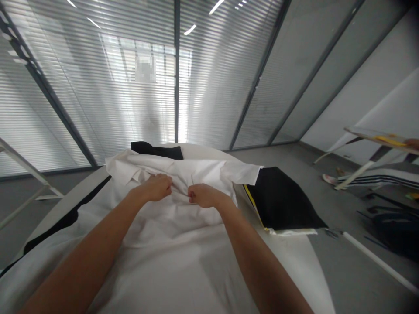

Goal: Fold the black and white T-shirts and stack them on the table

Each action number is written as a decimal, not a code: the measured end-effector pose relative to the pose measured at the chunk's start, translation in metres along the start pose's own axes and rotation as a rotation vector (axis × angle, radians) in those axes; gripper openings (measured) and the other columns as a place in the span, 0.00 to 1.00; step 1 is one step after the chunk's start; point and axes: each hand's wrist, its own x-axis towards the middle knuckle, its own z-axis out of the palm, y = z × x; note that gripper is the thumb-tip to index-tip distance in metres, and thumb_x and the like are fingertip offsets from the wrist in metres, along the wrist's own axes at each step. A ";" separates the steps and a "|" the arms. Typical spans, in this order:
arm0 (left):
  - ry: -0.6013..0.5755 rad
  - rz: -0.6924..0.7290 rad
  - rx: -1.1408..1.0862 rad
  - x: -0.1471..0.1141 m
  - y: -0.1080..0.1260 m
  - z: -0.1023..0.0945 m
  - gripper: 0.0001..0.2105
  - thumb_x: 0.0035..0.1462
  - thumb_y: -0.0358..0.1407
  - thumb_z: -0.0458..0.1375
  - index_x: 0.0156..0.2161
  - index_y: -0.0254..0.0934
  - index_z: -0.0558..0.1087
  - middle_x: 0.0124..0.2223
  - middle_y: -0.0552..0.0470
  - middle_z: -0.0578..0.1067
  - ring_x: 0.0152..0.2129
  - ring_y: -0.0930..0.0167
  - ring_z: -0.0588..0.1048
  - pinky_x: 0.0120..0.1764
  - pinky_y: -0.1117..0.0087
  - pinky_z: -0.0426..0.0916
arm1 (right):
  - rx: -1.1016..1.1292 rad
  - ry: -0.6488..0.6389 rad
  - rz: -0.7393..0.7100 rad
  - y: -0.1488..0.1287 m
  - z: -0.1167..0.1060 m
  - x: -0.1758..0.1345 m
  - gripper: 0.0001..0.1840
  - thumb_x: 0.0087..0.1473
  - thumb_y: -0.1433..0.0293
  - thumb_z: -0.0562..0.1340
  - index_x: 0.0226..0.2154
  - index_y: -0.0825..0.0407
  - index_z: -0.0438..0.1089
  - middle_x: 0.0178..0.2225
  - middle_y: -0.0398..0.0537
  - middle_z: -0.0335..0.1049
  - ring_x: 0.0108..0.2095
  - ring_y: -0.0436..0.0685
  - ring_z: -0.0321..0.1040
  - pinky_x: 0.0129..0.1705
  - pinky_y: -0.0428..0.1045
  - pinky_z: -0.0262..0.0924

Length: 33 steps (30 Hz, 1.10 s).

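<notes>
A large white cloth (176, 257) is spread toward me in folds and bunches up at its far side. My left hand (157, 187) is closed on that bunched part, fingers pinching the fabric. A short distance to the right, my right hand (204, 195) also grips the cloth, with its fingers curled in. Small creases run through the fabric between the two fists. I cannot tell what kind of item the cloth is. Its far right corner (244, 172) reaches over a black flat piece with a yellow edge (281, 200).
The cloth lies on a rounded white table (294, 261). Black material (157, 150) shows beyond the cloth, and more along its left. Glass panels with blinds (209, 87) stand behind. At right are another table (369, 133), a person's striped trouser leg (373, 179) and a dark bag-like item (397, 231).
</notes>
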 end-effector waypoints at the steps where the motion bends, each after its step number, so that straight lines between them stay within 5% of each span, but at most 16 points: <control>1: -0.031 0.004 -0.032 -0.003 0.000 -0.005 0.09 0.55 0.34 0.49 0.33 0.38 0.71 0.38 0.44 0.76 0.36 0.61 0.74 0.39 0.61 0.64 | 0.016 -0.027 -0.019 0.001 -0.002 -0.001 0.09 0.54 0.67 0.61 0.39 0.51 0.73 0.39 0.49 0.76 0.39 0.56 0.71 0.34 0.45 0.56; 10: -0.268 0.028 -0.400 -0.023 0.006 -0.036 0.03 0.46 0.34 0.55 0.25 0.39 0.70 0.26 0.51 0.74 0.22 0.70 0.67 0.27 0.67 0.60 | 0.129 -0.259 -0.134 0.000 -0.017 -0.012 0.12 0.50 0.66 0.62 0.38 0.53 0.74 0.37 0.47 0.75 0.33 0.52 0.68 0.31 0.43 0.56; 17: -0.472 0.072 -0.356 -0.030 0.019 -0.051 0.05 0.45 0.33 0.54 0.26 0.39 0.72 0.27 0.53 0.75 0.22 0.69 0.70 0.26 0.68 0.60 | 0.365 -0.502 -0.020 -0.001 -0.015 -0.014 0.13 0.48 0.64 0.64 0.37 0.54 0.73 0.21 0.39 0.67 0.21 0.48 0.63 0.26 0.43 0.58; 22: -0.652 0.058 -0.381 -0.029 0.013 -0.052 0.08 0.48 0.36 0.52 0.29 0.39 0.74 0.22 0.51 0.74 0.20 0.67 0.70 0.25 0.67 0.61 | 0.491 -0.579 0.091 -0.004 -0.017 -0.017 0.21 0.48 0.64 0.64 0.46 0.51 0.70 0.21 0.39 0.68 0.22 0.50 0.68 0.27 0.45 0.64; 25: -0.432 0.016 -0.390 -0.018 -0.002 -0.040 0.11 0.52 0.38 0.50 0.34 0.39 0.74 0.27 0.50 0.77 0.24 0.65 0.73 0.29 0.66 0.65 | 0.514 -0.435 0.067 -0.003 -0.020 -0.016 0.24 0.54 0.62 0.61 0.53 0.49 0.65 0.30 0.45 0.74 0.26 0.53 0.72 0.30 0.48 0.66; 28: 0.083 -0.116 -0.248 -0.004 -0.023 -0.023 0.16 0.55 0.36 0.48 0.44 0.36 0.73 0.41 0.44 0.78 0.39 0.62 0.75 0.43 0.63 0.67 | 0.346 0.023 0.042 0.001 -0.018 -0.009 0.20 0.59 0.65 0.55 0.53 0.51 0.66 0.41 0.51 0.74 0.38 0.55 0.72 0.42 0.49 0.64; 30: 0.321 -0.236 -0.117 0.002 -0.036 -0.012 0.21 0.57 0.35 0.47 0.53 0.35 0.69 0.52 0.40 0.73 0.52 0.59 0.69 0.52 0.58 0.62 | 0.161 0.333 0.089 0.005 -0.011 -0.003 0.19 0.61 0.67 0.53 0.54 0.51 0.65 0.48 0.54 0.71 0.49 0.58 0.67 0.52 0.52 0.58; 33: 0.382 -0.329 -0.052 0.004 -0.051 0.003 0.24 0.60 0.39 0.46 0.61 0.40 0.63 0.60 0.42 0.67 0.59 0.57 0.61 0.57 0.53 0.55 | 0.001 0.497 0.196 0.015 0.002 0.002 0.24 0.62 0.64 0.51 0.60 0.50 0.59 0.56 0.56 0.64 0.58 0.61 0.58 0.59 0.57 0.50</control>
